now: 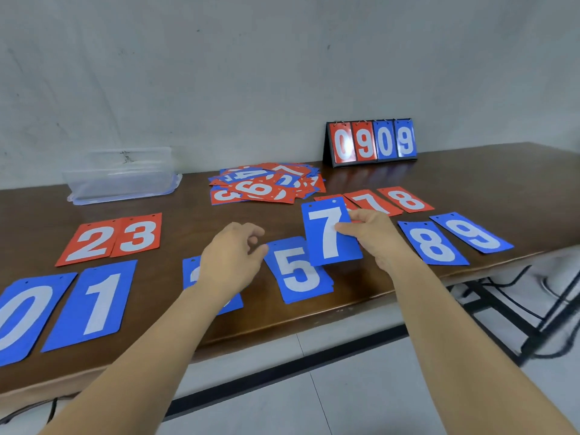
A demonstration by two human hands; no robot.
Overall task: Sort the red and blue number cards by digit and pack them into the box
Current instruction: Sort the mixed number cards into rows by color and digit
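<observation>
Head view — right fingers (346,229) pinch blue 7 card (326,246) — left fingers (255,231) half-curled.

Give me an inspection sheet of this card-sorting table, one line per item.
Surface: brown table, cards lying flat in rows.
Job's things: blue cards reading 0, 1, 5, 8, 9 in the near row; red cards reading 2, 3, 7, 8 behind them; unsorted pile at the back; clear box back left, looks empty.
Clutter: flip scoreboard reading 0909, standing at the back.
Hands: right hand pinches the blue 7 card above the table; left hand loosely curled, holding nothing, over a partly hidden blue card.
Cables: dark cables on the floor under the table's right end.
Surroundings: grey wall, pale tiled floor.
</observation>
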